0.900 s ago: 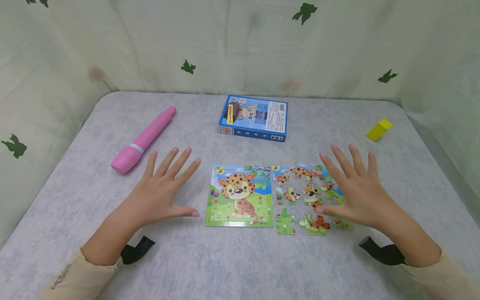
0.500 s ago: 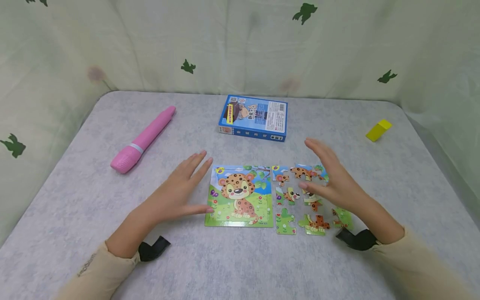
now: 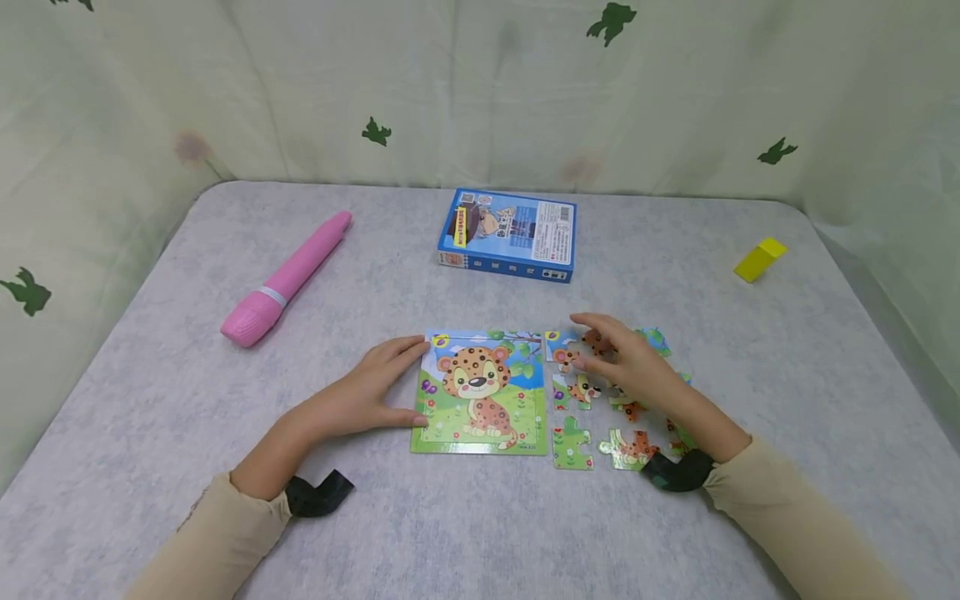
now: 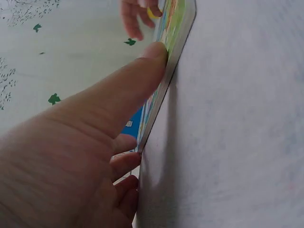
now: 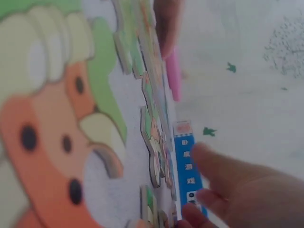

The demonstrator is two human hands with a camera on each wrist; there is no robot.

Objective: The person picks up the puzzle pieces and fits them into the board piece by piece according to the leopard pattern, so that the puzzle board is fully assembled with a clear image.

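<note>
A square puzzle board (image 3: pixel 480 417) with a printed leopard cub lies flat on the table. At its left edge is my left hand (image 3: pixel 358 400), thumb extended to the lower left part and fingertips by the upper left corner. In the left wrist view the thumb (image 4: pixel 118 92) rests on the board's rim. To the right of the board lie several loose puzzle pieces (image 3: pixel 573 446). My right hand (image 3: pixel 637 367) hovers over the upper pieces, thumb and forefinger apart around a gap near the top-left leopard-ear piece (image 3: pixel 562 346). It hides some pieces beneath.
A blue box (image 3: pixel 506 233) lies at the back middle of the table. The pink microphone-shaped object (image 3: pixel 288 279) is at the back left, and a yellow block (image 3: pixel 759 260) at the back right. A pale curtain (image 3: pixel 480 92) hangs behind the table.
Both hands, first spread wide above the table, have come inward and down. The left has reached the board's left edge; the right has moved left over the loose pieces, its fingers drawn closer together.
</note>
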